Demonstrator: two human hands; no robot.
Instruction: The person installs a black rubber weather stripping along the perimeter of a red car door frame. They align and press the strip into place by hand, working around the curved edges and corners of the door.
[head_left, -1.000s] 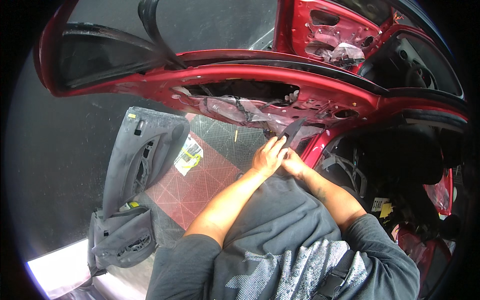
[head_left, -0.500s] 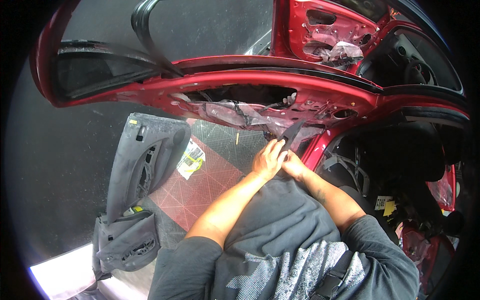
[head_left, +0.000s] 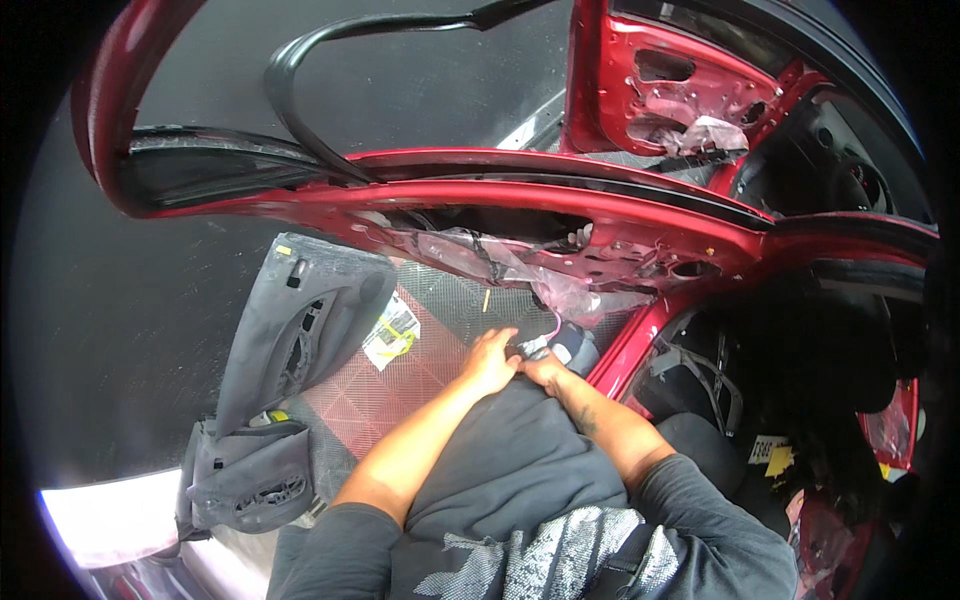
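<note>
Close together in front of my waist, my left hand (head_left: 490,362) and my right hand (head_left: 541,370) have their fingers closed around a small grey-white part (head_left: 534,346). The fingers cover much of it, so its kind is unclear. A pink wire (head_left: 556,322) runs from beside this part up toward the red car door (head_left: 640,235). The door's inner side is bare, with cut-outs and loose clear plastic film (head_left: 570,292) hanging along its lower edge. My hands are apart from the door metal.
A grey door trim panel (head_left: 270,340) leans at the left, with a smaller trim panel (head_left: 262,480) below it. Paper with yellow tape (head_left: 393,338) lies on the tiled mat (head_left: 345,400). The red door sill (head_left: 630,365) and dark car interior (head_left: 810,350) are at my right.
My hands have moved down and left, away from the door and closer to my waist. The dark tapered piece they held no longer shows; a grey-white part and pink wire now appear there.
</note>
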